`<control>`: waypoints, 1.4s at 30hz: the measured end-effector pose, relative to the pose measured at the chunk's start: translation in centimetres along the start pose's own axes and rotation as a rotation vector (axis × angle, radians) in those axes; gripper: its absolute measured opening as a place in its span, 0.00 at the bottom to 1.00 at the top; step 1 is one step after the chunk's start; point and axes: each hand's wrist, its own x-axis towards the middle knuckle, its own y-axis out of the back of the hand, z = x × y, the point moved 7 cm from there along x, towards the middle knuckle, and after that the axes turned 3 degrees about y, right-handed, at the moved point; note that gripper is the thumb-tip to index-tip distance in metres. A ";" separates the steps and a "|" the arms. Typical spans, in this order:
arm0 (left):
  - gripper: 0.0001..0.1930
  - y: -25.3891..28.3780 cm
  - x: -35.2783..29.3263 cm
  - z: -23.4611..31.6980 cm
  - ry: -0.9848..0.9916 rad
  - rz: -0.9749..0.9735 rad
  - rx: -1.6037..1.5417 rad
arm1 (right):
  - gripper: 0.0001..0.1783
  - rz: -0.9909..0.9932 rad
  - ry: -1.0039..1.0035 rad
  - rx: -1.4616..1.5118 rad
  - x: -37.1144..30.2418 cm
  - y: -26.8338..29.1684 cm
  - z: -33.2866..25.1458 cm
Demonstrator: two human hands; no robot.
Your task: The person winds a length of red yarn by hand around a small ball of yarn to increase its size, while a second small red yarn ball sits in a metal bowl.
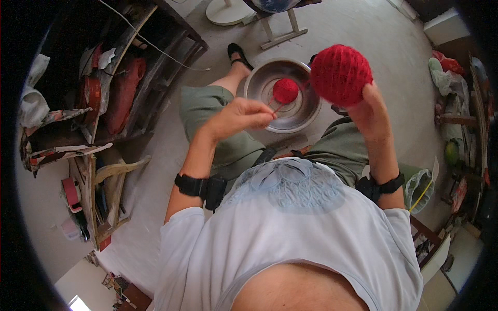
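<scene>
At nine o'clock a cluttered wooden shelf [116, 83] is standing beside you, with a red cushion [123, 93] leaning in it and a white cord [155, 46] trailing over its top toward the floor. Below it, at about eight o'clock, a pink roll of tape [70, 193] is lying among boards.

Moving toward the middle, your left hand [239, 118] is reaching forward at about eleven o'clock, its thumb and fingers pressed together and pinching a thin red strand of yarn [275, 106]. That strand is running up to a small red ball of yarn [285, 90], which is sitting inside a round metal bowl [311, 111] on the floor between your knees, at twelve o'clock. You are wearing a black band on each wrist.

At one o'clock your right hand [369, 111] is raised and closed around the underside of a large red ball of yarn [341, 74], holding it up above the bowl's right rim. The strand may be joining the large ball too, though the blur there is hiding it.

Farther right, at three o'clock, a clear plastic bag [419, 187] is lying by your hip, and more bags and clutter are piling up along the wall.
</scene>
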 end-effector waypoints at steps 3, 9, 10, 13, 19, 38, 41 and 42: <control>0.08 -2.1 -1.8 0.2 0.094 -0.109 0.097 | 0.41 0.243 -0.004 -0.082 0.6 2.3 -0.1; 0.07 -4.3 -3.4 7.7 -0.265 -0.199 0.322 | 0.36 0.133 -0.060 -0.659 0.4 1.9 4.0; 0.07 -4.2 -3.5 9.3 -0.405 -0.165 0.382 | 0.36 0.098 -0.138 -0.626 0.1 1.2 4.7; 0.02 -2.9 -2.3 10.3 -0.350 -0.066 0.210 | 0.37 -0.002 -0.278 -0.579 -0.7 -0.6 5.5; 0.04 -1.1 0.6 7.3 -0.323 0.031 0.120 | 0.46 -0.261 -0.476 -0.394 -1.9 -2.4 5.7; 0.09 -4.9 -2.8 10.3 -0.435 -0.176 0.425 | 0.39 0.087 -0.147 -0.671 -0.3 0.5 5.0; 0.09 -3.2 -1.7 11.4 -0.411 -0.080 0.428 | 0.39 -0.022 -0.322 -0.531 -1.1 -0.5 6.0; 0.03 -2.8 -1.4 11.7 -0.442 -0.045 0.456 | 0.40 -0.035 -0.382 -0.475 -1.4 -1.0 6.1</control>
